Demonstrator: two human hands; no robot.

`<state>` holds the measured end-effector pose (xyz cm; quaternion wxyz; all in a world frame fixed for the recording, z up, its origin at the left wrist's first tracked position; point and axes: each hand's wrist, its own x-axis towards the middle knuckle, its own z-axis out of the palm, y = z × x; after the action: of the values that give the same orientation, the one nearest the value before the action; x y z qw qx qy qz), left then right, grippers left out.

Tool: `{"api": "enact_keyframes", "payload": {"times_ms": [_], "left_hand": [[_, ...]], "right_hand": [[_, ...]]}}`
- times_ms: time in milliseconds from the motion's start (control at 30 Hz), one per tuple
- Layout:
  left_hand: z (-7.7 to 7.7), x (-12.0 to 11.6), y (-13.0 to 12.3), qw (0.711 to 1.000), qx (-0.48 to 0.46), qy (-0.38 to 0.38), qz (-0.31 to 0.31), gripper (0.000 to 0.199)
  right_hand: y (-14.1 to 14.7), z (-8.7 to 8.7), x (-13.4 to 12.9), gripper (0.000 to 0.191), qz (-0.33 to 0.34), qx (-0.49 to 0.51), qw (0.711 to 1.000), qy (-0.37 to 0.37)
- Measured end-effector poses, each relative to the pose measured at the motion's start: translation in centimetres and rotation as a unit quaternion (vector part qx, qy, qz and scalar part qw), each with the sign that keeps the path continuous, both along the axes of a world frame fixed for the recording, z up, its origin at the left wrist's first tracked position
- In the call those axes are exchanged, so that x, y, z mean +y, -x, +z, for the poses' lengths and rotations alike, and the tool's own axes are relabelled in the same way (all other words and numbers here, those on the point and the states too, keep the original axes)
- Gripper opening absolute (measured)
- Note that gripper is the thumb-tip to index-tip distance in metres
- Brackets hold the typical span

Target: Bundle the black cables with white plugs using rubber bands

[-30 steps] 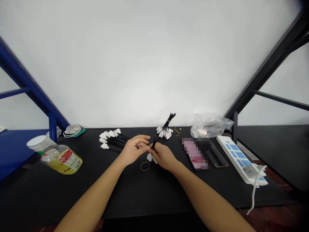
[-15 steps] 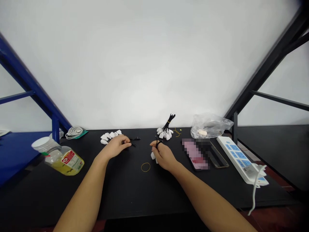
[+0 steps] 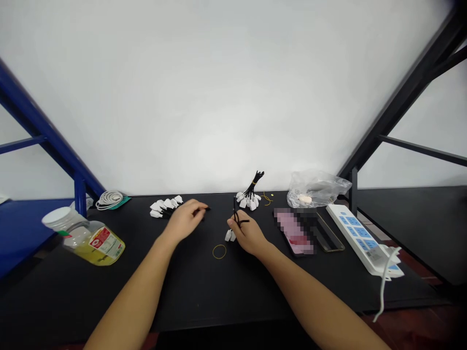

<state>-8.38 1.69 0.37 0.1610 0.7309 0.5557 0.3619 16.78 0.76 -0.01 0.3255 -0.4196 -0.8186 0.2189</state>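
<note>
Several black cables with white tags (image 3: 166, 204) lie in a loose row at the back left. Over their dark ends rests my left hand (image 3: 186, 219), its fingers bent and close together; what is under the fingertips is hidden. My right hand (image 3: 248, 233) is closed round a few black cables (image 3: 235, 214), whose dark ends stick up above the fingers and whose white tags hang below. Behind it stands a bundle of tagged cables (image 3: 251, 192), tied with a yellow band. A yellow rubber band (image 3: 219, 251) lies flat between my forearms.
A jar of yellow liquid (image 3: 89, 240) and a coiled white cable (image 3: 109, 200) are on the left. To the right are a phone (image 3: 294, 232), a dark framed object (image 3: 330, 233), a clear plastic bag (image 3: 317, 189) and a white power strip (image 3: 361, 238). Metal frames flank the black table.
My left hand has moved slightly right over the cable ends, its fingers now turned down. In my right hand the cables have tilted, with one end pointing more upright.
</note>
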Motion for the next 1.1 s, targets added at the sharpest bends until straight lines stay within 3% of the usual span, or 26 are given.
{"api": "enact_keyframes", "payload": {"times_ms": [67,133,233,367,500,600,700,767,867,900,967,1033,1100], "left_hand": [[0.1,0.6,3.3,0.991,0.121,0.02,0.048,0.024],[-0.5,0.9,5.7,0.975,0.194,0.086,0.073,0.029],[-1.8,1.4,7.0,0.959,0.227,0.155,0.069,0.033],[-2.2,1.6,6.2,0.969,0.211,0.114,0.054,0.026],[-0.3,0.8,5.0,0.981,0.156,0.015,0.11,0.028],[1.4,-0.2,3.3,0.982,0.062,-0.099,0.15,0.031],[2.1,-1.3,0.3,0.973,-0.073,-0.171,0.139,0.028],[1.8,-2.0,-2.3,0.974,-0.161,-0.143,0.065,0.025],[1.0,-2.7,-5.7,0.97,-0.215,0.004,-0.11,0.023],[0.8,-2.7,-6.4,0.964,-0.221,0.035,-0.142,0.024],[0.7,-2.3,-6.3,0.961,-0.236,0.046,-0.14,0.028],[0.7,-1.5,-4.5,0.974,-0.214,0.013,-0.069,0.032],[0.7,-0.7,-1.4,0.997,-0.078,-0.009,0.009,0.028]], "right_hand": [[-0.1,0.0,0.2,0.027,-0.032,0.023,0.999,0.0],[-0.2,-0.1,0.3,0.022,-0.046,0.033,0.998,0.008],[-0.2,-0.1,0.3,0.017,-0.036,0.023,0.999,0.028],[-0.1,-0.3,0.4,0.016,-0.029,0.012,0.999,0.032],[-0.1,-0.4,0.5,0.017,-0.034,0.015,0.999,0.03],[-0.1,-0.3,0.4,0.017,-0.035,0.022,0.999,0.035],[-0.1,-0.1,0.1,0.02,-0.021,0.033,0.998,0.04],[-0.1,0.1,-0.1,0.022,0.014,0.04,0.998,0.04],[-0.2,0.2,-0.3,0.021,0.076,0.028,0.996,0.027],[-0.2,0.1,-0.3,0.019,0.081,0.022,0.996,0.023],[-0.2,0.0,-0.1,0.022,0.059,0.013,0.998,0.013],[-0.2,-0.1,0.1,0.027,0.023,0.009,1.0,0.002],[-0.2,-0.3,0.4,0.03,-0.003,0.009,1.0,-0.007]]}}
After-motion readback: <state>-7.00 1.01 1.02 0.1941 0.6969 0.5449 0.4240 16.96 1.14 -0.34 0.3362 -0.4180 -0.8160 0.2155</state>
